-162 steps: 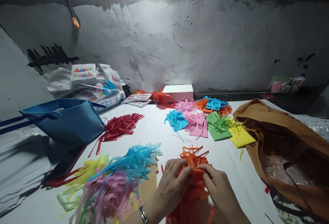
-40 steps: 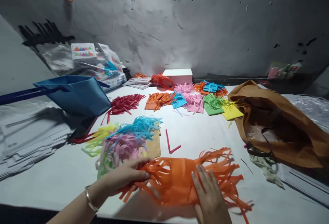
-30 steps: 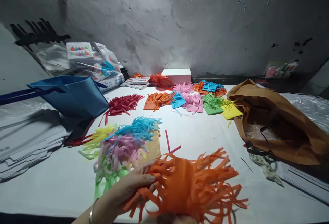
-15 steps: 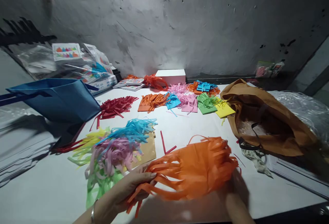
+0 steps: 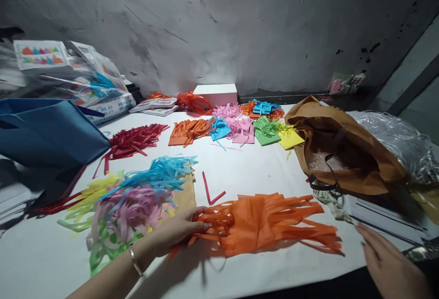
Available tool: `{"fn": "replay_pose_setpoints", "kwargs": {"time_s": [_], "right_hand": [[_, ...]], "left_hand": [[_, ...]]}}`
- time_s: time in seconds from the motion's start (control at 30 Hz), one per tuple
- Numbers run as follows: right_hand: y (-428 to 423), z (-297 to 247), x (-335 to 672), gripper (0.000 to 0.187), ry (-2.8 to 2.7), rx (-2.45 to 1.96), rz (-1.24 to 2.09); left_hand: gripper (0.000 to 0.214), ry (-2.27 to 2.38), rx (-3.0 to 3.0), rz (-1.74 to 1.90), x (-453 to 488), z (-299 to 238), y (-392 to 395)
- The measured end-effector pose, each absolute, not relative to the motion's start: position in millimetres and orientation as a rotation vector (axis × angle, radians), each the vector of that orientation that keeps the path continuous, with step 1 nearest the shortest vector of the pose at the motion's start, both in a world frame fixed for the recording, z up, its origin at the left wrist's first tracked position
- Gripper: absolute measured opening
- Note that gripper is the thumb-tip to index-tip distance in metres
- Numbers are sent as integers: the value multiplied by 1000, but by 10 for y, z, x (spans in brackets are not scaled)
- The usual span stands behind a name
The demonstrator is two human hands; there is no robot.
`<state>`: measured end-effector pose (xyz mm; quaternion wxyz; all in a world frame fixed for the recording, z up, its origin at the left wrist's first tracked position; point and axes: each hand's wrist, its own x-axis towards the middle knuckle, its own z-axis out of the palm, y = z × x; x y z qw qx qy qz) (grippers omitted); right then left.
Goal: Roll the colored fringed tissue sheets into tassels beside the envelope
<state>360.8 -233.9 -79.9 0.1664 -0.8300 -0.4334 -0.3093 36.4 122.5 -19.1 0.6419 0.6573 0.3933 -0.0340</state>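
Observation:
An orange tissue-paper tassel sheet (image 5: pixel 254 223), fringed at both ends, lies across the front of the white table. My left hand (image 5: pixel 178 232), with a silver bangle on its wrist, is closed around the strips at the sheet's left end. To the right, apart from the paper, my right hand (image 5: pixel 391 260) is open and empty, fingers stretched toward the table's edge. Left of my left hand lie pink (image 5: pixel 137 207), blue (image 5: pixel 161 173), yellow (image 5: pixel 89 198) and green (image 5: pixel 109 244) fringed tissue bundles, partly over a sheet of brown paper (image 5: pixel 185 194).
Dark red strips (image 5: pixel 137 141) and several coloured tassels, one orange (image 5: pixel 190 132), line the back. A blue bag (image 5: pixel 51 130) stands left; a brown bag (image 5: pixel 350 152) lies open at right, with white cord (image 5: pixel 394 139) behind it. A red scrap (image 5: pixel 208 189) lies mid-table.
The orange paper has come down flat on the table, its right-end strips spread out. My right hand has let go and moved right. The view has shifted right.

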Motion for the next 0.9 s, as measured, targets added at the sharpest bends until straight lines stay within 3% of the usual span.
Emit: {"fn": "replay_pose_setpoints", "kwargs": {"time_s": [0.07,0.17,0.37,0.5,0.73,0.9], "right_hand": [[-2294,-657,3398,42,-1139,-2386,-960],[-1830,-569,2887,63,-1639,-2023,-790],[-939,-924,2190,65,-2014,-1887,-561],[-976,-1040,2212,56,-2036,-1876,-547],[-1272,-865,2497,32,-1987,-1793,-609],[-1215,-745,2452,27,-2006,-1654,-461]], "left_hand": [[56,950,1613,-169,302,-181,1289],[51,934,1998,-123,182,-150,1395],[36,671,2779,533,165,-215,950],[51,256,2744,338,409,-420,384],[24,274,2638,374,442,-594,350],[21,247,2580,405,415,-590,362]]}}
